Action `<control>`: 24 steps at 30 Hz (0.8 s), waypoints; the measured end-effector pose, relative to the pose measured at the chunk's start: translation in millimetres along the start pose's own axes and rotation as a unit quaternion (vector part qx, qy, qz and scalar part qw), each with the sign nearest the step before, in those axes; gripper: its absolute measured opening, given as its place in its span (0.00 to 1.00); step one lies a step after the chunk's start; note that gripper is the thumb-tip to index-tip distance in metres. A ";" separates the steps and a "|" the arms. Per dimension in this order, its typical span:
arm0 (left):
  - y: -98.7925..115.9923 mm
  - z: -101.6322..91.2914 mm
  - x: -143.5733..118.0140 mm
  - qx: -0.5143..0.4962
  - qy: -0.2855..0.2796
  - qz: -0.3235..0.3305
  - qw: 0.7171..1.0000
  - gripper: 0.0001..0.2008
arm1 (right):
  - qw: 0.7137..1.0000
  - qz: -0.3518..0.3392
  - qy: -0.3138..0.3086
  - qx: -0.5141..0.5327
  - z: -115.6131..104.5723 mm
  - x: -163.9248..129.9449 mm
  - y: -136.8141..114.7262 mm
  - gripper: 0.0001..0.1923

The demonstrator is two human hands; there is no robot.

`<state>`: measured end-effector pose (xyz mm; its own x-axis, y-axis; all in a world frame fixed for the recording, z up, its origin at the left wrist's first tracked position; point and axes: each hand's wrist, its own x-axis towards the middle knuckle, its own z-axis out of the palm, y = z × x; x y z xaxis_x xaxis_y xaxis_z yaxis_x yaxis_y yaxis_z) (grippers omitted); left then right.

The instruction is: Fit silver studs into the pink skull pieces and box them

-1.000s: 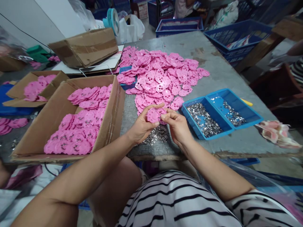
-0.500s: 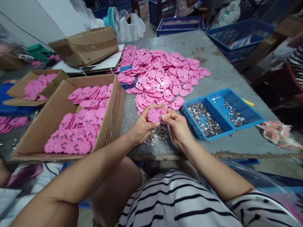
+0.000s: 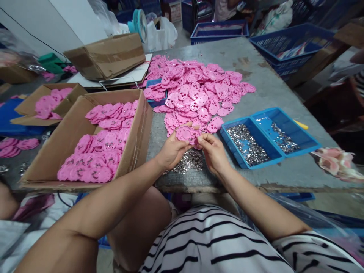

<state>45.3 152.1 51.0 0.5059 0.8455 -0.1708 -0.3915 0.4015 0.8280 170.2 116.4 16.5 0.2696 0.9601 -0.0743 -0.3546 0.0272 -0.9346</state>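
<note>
A pink plastic piece with a scalloped edge (image 3: 187, 134) is held between my two hands above the table's front edge. My left hand (image 3: 173, 148) grips its left side, thumb below and fingers behind. At its right end, the thumb and forefinger of my right hand (image 3: 212, 149) pinch the rim; whether a small metal part is also in that pinch I cannot tell. Beneath my hands lies a heap of small shiny metal parts (image 3: 189, 162). Just beyond is a large pile of similar pink pieces (image 3: 199, 89), many with holes.
Left stands a cardboard box (image 3: 145, 125) with rows of pink pieces carrying metal bits. On the right, a blue two-part tray (image 3: 244, 165) holds more metal parts. Farther off are a smaller carton (image 3: 22, 120), a tilted cardboard box (image 3: 113, 57) and blue crates (image 3: 284, 41).
The pink piece has turned in my hands, so its broad face now shows more fully and it reaches farther right. My hands stay nearly in place; the view has shifted slightly.
</note>
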 end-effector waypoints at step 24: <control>0.3 -3.7 0.8 0.045 0.061 -0.084 0.994 0.29 | 0.542 0.183 -0.030 -0.820 -101.5 24.6 -59.8 0.16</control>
<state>42.6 154.2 49.1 0.4588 0.8077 -0.3703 -0.2361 0.5126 0.8255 288.9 110.2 35.2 0.4033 0.8263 -0.3933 0.9106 -0.4048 0.0832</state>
